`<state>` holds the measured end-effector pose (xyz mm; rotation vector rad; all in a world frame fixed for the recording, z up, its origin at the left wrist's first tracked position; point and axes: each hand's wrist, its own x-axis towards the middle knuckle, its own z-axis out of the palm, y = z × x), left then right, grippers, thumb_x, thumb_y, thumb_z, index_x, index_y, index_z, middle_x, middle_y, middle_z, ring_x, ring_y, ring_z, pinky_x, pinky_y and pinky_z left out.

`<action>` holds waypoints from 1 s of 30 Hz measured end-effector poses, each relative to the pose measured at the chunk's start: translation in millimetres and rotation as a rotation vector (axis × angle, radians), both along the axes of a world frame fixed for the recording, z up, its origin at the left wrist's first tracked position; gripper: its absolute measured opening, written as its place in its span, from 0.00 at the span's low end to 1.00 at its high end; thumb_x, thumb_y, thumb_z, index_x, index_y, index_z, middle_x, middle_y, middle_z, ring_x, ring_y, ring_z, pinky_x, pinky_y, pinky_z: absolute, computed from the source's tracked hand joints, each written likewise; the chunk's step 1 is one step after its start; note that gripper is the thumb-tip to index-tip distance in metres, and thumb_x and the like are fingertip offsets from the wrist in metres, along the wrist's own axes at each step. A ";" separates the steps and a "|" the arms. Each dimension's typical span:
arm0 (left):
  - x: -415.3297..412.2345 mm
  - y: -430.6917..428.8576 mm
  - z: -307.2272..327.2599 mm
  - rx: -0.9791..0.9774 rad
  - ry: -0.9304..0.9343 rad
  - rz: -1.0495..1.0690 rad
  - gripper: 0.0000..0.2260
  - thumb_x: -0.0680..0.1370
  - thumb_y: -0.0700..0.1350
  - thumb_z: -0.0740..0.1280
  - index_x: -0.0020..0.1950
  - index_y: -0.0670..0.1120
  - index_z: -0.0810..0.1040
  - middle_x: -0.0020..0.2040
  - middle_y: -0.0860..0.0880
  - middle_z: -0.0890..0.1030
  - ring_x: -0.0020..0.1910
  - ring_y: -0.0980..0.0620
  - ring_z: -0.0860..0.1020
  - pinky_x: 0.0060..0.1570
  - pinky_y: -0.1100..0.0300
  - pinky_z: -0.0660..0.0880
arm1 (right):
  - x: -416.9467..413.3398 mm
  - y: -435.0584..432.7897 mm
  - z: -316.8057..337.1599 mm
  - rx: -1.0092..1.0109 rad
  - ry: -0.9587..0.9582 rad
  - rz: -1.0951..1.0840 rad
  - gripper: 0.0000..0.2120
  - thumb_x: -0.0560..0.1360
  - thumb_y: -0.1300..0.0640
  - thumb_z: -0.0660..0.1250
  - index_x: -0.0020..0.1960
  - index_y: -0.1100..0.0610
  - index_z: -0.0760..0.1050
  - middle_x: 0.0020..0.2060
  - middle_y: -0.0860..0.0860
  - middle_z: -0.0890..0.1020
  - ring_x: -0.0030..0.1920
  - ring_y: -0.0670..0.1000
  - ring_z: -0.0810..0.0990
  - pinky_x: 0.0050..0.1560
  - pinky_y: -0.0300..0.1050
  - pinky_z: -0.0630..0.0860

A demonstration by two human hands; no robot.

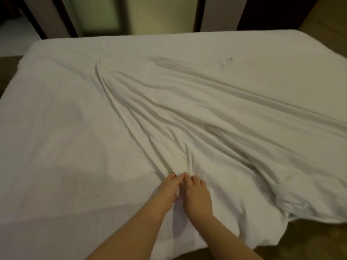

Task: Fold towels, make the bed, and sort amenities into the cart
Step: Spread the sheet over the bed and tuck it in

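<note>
White bedding fills nearly my whole view: the bed (56, 128) runs from 9 o'clock across to 3 o'clock, with dark wall panels (221, 14) and a pale lit panel (97, 14) behind it at 12 o'clock.

At 6 o'clock both hands meet, touching. My left hand (169, 188) has its fingers curled and pinches a gathered ridge of the loose white sheet (206, 119). My right hand (197, 196), just beside it, curls its fingers into the same bunch. From that pinch the sheet fans out in long pleats, one bundle toward 11 o'clock and others toward 3 o'clock. At 4 o'clock it lies heaped at the bed's edge, above the wooden floor (309, 241).

I see three risks here. With both hands on one spot, any pull would probably deepen the pleats rather than spread the cloth. The heap at 4 o'clock looks heavy enough to slide off and drag the sheet toward the floor. The sheet also lies diagonally, so unless I separate my hands to find its edge, it will likely settle skewed.
</note>
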<state>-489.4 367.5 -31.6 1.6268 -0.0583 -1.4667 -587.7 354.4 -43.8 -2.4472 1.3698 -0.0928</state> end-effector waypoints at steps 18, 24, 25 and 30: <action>-62.0 61.3 2.6 0.074 0.512 0.196 0.10 0.81 0.42 0.60 0.51 0.37 0.77 0.47 0.40 0.79 0.47 0.45 0.76 0.54 0.54 0.73 | -40.6 78.6 3.5 0.141 -0.202 -0.383 0.20 0.78 0.61 0.59 0.70 0.55 0.67 0.63 0.53 0.74 0.60 0.54 0.73 0.57 0.46 0.70; -88.5 62.1 -8.3 0.141 0.239 -0.046 0.08 0.79 0.42 0.66 0.53 0.39 0.77 0.48 0.40 0.80 0.45 0.45 0.79 0.32 0.59 0.77 | -77.0 89.5 -9.3 0.171 -0.124 -0.423 0.21 0.80 0.59 0.56 0.73 0.55 0.62 0.67 0.52 0.71 0.62 0.52 0.71 0.62 0.43 0.69; -91.0 62.3 -11.7 0.137 0.230 -0.043 0.08 0.79 0.42 0.65 0.54 0.39 0.76 0.50 0.40 0.80 0.46 0.45 0.79 0.33 0.59 0.77 | -80.8 89.5 -10.3 0.167 -0.127 -0.433 0.21 0.80 0.58 0.57 0.73 0.55 0.63 0.66 0.52 0.71 0.61 0.52 0.71 0.61 0.43 0.69; -93.1 82.0 -34.3 0.119 0.016 -0.146 0.13 0.77 0.47 0.68 0.55 0.39 0.80 0.47 0.43 0.85 0.49 0.43 0.82 0.56 0.48 0.77 | -96.8 93.9 -5.0 0.220 -0.109 -0.456 0.20 0.79 0.57 0.58 0.71 0.53 0.64 0.63 0.50 0.72 0.60 0.51 0.71 0.59 0.43 0.69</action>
